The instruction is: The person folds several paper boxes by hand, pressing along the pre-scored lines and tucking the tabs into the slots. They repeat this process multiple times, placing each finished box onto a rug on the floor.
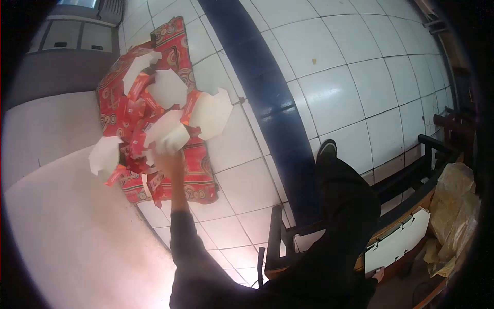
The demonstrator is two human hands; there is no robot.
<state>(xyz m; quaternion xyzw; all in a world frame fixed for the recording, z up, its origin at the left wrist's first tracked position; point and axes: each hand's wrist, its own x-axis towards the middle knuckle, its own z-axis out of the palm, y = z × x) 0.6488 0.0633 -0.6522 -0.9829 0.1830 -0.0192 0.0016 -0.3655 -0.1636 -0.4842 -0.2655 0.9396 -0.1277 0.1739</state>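
My left hand (169, 152), smeared by motion, reaches down to a pile of flattened red and white carton pieces on a red patterned cloth (199, 177). A white carton piece (167, 126) lies right by its fingers; whether they grip anything is unclear. Other white pieces (213, 114) with cut flaps lie around the pile. At the lower right, my right hand (379, 274) pinches the edge of a white notched card piece (399, 242); only its fingertips show.
A dark-framed bench (280, 234) stands near my leg. Crumpled plastic wrapping (453, 201) lies at the right. White floor tiles (329, 95) are crossed by a blue strip (267, 95). A white surface (67, 206) borders the cloth at left, with a grey cabinet (64, 36) behind.
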